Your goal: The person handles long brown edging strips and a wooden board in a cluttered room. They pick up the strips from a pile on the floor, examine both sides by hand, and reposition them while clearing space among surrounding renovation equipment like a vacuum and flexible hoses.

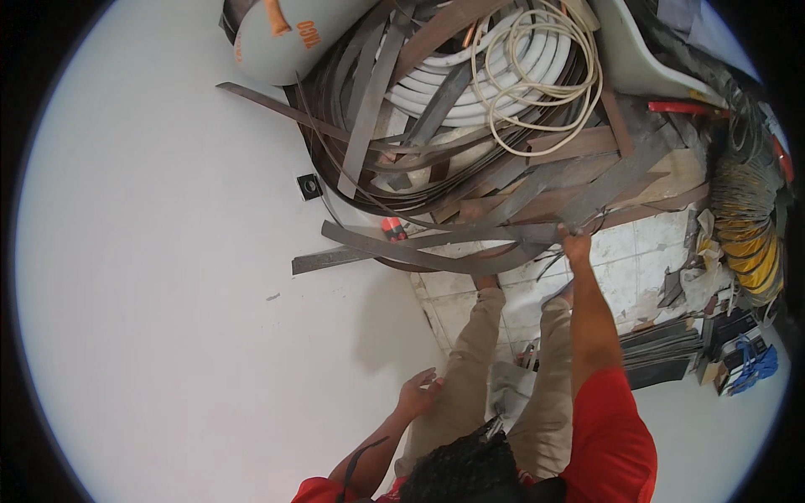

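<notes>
My right hand [575, 241] is closed around grey flat strips [436, 251] that extend left toward the white wall, their far ends curved and overlapping. My left hand [419, 392] hangs beside my left thigh, fingers apart and holding nothing. Past the strips, a loose pile of brown and grey bands and planks [520, 189] surrounds a coil of white tubing [419, 92], with a looped cream cable [541, 147] lying on top.
I stand barefoot on dirty tiles [453, 318] beside the white wall [168, 251] with a small black socket [309, 186]. A grey bag [293, 42] is at top. Rightward are yellow-black ducting [746, 243], stacked dark strips [654, 352], a blue item [755, 365], debris and a red-black object [394, 229].
</notes>
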Demonstrator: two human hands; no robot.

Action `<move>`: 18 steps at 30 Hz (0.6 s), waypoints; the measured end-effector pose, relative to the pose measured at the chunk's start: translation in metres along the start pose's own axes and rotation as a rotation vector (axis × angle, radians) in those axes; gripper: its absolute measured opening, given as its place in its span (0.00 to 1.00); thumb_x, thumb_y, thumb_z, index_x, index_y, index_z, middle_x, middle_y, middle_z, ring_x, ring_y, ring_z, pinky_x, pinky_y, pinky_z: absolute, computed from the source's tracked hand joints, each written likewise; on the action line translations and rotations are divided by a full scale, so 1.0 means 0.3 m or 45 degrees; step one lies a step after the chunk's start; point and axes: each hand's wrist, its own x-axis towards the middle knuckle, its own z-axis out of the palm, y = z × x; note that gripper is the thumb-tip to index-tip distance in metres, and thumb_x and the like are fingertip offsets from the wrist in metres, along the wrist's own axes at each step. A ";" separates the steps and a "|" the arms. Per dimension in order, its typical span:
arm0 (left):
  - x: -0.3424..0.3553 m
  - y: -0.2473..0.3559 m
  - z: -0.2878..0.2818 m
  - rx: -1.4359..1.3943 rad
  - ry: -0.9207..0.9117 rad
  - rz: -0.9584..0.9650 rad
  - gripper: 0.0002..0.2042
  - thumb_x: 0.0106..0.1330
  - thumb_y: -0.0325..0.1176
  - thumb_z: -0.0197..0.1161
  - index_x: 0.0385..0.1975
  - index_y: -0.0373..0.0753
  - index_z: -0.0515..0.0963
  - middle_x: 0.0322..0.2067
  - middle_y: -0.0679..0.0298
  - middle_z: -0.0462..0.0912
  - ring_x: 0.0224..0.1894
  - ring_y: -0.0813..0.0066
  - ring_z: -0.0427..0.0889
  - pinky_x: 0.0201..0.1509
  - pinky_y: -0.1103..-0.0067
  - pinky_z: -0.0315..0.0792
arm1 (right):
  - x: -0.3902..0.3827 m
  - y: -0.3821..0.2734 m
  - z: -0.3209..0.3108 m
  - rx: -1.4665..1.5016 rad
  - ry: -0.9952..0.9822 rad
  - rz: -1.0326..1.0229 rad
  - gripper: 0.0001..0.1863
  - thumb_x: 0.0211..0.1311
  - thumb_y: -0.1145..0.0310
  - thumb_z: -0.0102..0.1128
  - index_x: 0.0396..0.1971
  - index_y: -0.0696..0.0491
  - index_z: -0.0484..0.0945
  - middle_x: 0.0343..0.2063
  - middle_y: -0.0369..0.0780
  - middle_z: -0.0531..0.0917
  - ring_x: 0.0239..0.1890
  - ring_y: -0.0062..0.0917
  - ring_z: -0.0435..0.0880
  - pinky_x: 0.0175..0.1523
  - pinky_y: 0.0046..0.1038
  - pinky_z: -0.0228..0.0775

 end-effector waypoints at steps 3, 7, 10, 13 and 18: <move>-0.016 0.050 0.000 0.003 -0.022 0.061 0.31 0.65 0.51 0.65 0.58 0.31 0.75 0.52 0.49 0.82 0.56 0.59 0.82 0.58 0.69 0.75 | -0.171 -0.186 -0.116 -0.003 0.120 -0.271 0.21 0.61 0.58 0.68 0.41 0.64 0.83 0.33 0.51 0.87 0.37 0.35 0.86 0.46 0.34 0.74; -0.047 0.156 0.018 0.025 -0.001 0.300 0.31 0.64 0.50 0.67 0.58 0.31 0.74 0.53 0.48 0.81 0.56 0.56 0.80 0.60 0.68 0.73 | -0.446 -0.492 -0.422 0.221 0.153 -0.328 0.14 0.62 0.63 0.65 0.34 0.61 0.83 0.30 0.50 0.84 0.34 0.44 0.83 0.43 0.38 0.74; -0.060 0.267 0.013 0.114 0.104 0.626 0.33 0.61 0.49 0.70 0.61 0.33 0.72 0.57 0.48 0.77 0.58 0.56 0.79 0.57 0.69 0.75 | -0.662 -0.711 -0.719 0.136 0.204 -0.681 0.09 0.61 0.70 0.65 0.33 0.61 0.84 0.30 0.48 0.84 0.33 0.39 0.83 0.42 0.34 0.74; -0.068 0.432 -0.025 0.152 0.261 0.879 0.39 0.57 0.49 0.74 0.65 0.35 0.67 0.64 0.46 0.69 0.63 0.54 0.73 0.60 0.68 0.73 | -0.893 -0.906 -1.031 0.050 0.196 -0.873 0.06 0.58 0.74 0.65 0.33 0.61 0.84 0.30 0.46 0.85 0.33 0.36 0.83 0.42 0.31 0.75; -0.218 0.803 -0.084 0.209 0.386 1.250 0.51 0.50 0.52 0.76 0.71 0.34 0.56 0.69 0.39 0.59 0.72 0.43 0.58 0.73 0.58 0.55 | -1.323 -1.146 -1.565 -0.024 0.265 -1.001 0.08 0.48 0.79 0.69 0.31 0.61 0.85 0.28 0.45 0.85 0.33 0.33 0.84 0.40 0.29 0.74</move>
